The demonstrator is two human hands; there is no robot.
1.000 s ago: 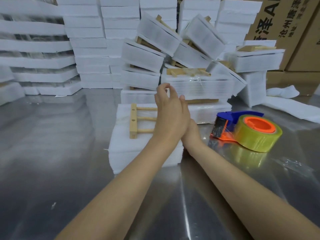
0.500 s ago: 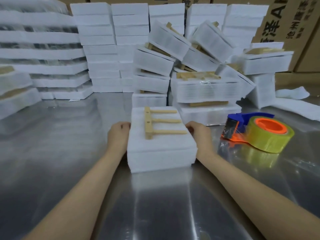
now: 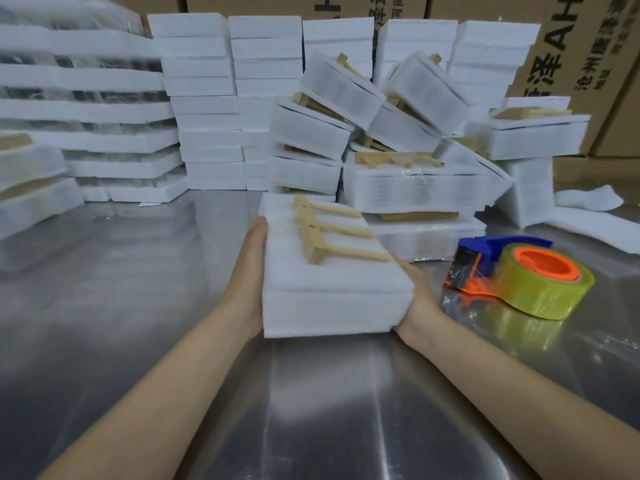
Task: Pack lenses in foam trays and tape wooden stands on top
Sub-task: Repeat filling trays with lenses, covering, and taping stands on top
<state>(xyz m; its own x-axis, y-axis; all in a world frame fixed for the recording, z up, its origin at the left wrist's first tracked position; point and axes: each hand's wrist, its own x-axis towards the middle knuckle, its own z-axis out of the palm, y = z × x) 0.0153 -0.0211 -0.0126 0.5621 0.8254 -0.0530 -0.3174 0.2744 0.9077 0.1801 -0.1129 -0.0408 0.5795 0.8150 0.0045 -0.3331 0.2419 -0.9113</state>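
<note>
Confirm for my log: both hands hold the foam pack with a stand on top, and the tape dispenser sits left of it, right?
Not quite: the head view shows the tape dispenser sitting right of the foam pack, not left. The rest holds.

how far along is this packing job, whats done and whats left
Done: a heap of finished packs with stands on top lies behind. In hand: the left hand and right hand hold one foam pack by its sides, a wooden stand on top; whether it is taped is unclear. Left: the plain foam stacks at the back carry no stands; the tape dispenser sits at right.
</note>
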